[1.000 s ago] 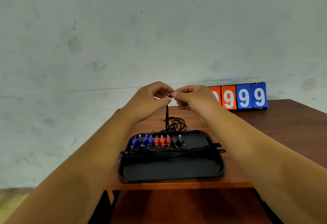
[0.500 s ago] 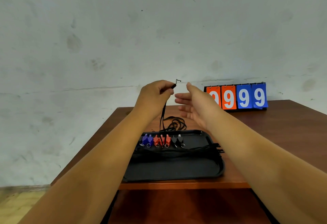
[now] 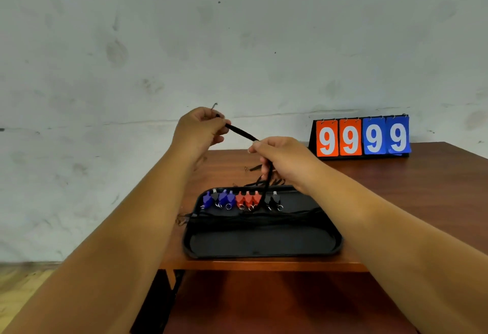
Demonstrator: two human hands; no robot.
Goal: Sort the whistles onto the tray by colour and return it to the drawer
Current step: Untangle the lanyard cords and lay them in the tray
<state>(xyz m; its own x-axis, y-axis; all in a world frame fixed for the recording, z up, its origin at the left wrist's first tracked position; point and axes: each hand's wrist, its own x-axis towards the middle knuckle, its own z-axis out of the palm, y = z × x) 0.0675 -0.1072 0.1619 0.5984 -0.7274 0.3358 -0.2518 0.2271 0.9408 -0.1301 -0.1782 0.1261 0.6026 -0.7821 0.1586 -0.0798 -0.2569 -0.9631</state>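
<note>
Both hands are raised above the far end of a black tray [image 3: 264, 253], with a black cord [image 3: 241, 132] drawn taut between them. The left hand [image 3: 198, 130] is the higher one. Its fingers [image 3: 220, 125] are curled and pinch one end of the cord, and a small metal hook [image 3: 214, 106] sticks up above its knuckles. The right hand [image 3: 282, 157] is lower and nearer the tray. Its fingers [image 3: 254, 146] are pressed together round the cord. From under this hand the cord drops toward the row of whistles, and it crosses in front of them where red meets black. I cannot tell whether it is fastened to any of them.

The tray lies on the brown counter [image 3: 422, 201], near its front edge. The whistles stand in one row along the tray's far side, grouped by colour. The blue whistles [image 3: 223, 198] are on the left, three red whistles [image 3: 248, 198] are in the middle, and the black whistles [image 3: 274, 197] are on the right. Just in front of the row a bundle of black cords [image 3: 264, 219] lies across the tray from side to side, and its ends spill over the left rim. The near half of the tray is bare.

A scoreboard [image 3: 363, 137] showing 9999, two orange cards and two blue, stands at the back of the counter against a grey wall [image 3: 237, 43].
</note>
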